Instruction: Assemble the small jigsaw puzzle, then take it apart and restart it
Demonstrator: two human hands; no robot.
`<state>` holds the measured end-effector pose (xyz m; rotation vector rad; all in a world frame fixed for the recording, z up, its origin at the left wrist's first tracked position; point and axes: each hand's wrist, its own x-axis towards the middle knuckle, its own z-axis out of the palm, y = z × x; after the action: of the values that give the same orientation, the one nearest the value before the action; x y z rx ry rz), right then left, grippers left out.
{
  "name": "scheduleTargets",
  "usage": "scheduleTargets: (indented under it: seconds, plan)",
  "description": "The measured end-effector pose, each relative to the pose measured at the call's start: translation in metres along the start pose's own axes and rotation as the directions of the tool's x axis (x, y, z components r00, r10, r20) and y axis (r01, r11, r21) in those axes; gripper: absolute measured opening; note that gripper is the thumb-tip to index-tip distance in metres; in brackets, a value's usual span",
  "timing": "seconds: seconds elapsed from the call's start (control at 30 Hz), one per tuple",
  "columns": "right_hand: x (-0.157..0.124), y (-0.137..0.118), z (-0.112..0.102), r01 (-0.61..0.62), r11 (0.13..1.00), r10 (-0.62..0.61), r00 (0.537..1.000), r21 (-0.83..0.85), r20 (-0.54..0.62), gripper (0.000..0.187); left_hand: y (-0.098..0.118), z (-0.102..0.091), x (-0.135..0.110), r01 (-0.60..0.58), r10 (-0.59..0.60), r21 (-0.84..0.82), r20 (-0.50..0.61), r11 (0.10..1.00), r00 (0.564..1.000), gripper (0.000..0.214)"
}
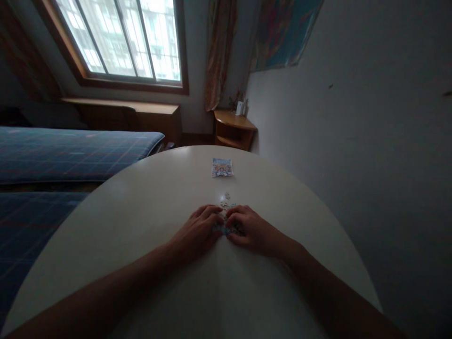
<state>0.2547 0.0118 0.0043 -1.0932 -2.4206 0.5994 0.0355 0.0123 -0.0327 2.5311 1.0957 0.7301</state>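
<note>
Both hands rest on a round white table (141, 226). My left hand (199, 230) and my right hand (247, 228) meet at the fingertips, fingers curled down and pressed onto a small cluster of jigsaw puzzle pieces (223, 229) between them. Loose puzzle pieces (226, 200) lie scattered just beyond the fingers. Farther back on the table lies a small colourful picture card (222, 167). What exactly each hand grips is hidden under the fingers.
A grey wall (353, 141) runs close along the table's right side. A bed with a blue plaid cover (70, 150) stands to the left. A wooden corner shelf (233, 127) and a barred window (123, 37) are at the back.
</note>
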Motion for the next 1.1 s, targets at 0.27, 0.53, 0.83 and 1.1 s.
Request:
scheduleTargets:
  seconds: [0.27, 0.53, 0.83, 1.1]
  plan:
    - [-0.002, 0.001, -0.006, -0.042, 0.995, 0.044, 0.999, -0.095, 0.011, 0.019, 0.001, 0.001, -0.001, 0.023, -0.023, 0.023, 0.001, 0.999, 1.0, 0.012]
    - [-0.005, 0.002, -0.014, -0.104, 0.988, 0.109, 0.993, -0.114, 0.04, 0.015, 0.001, 0.0, -0.002, 0.008, -0.008, 0.02, -0.003, 1.0, 1.0, 0.017]
    - [-0.004, 0.003, -0.01, -0.025, 0.995, 0.03, 0.998, -0.092, 0.056, 0.011, -0.001, 0.001, -0.001, -0.018, 0.018, 0.027, -0.016, 0.999, 1.0, 0.02]
    - [0.003, -0.004, 0.0, 0.041, 0.97, -0.042, 0.999, -0.24, 0.003, 0.004, -0.002, 0.0, -0.001, -0.044, 0.044, 0.022, -0.015, 0.999, 0.999, 0.02]
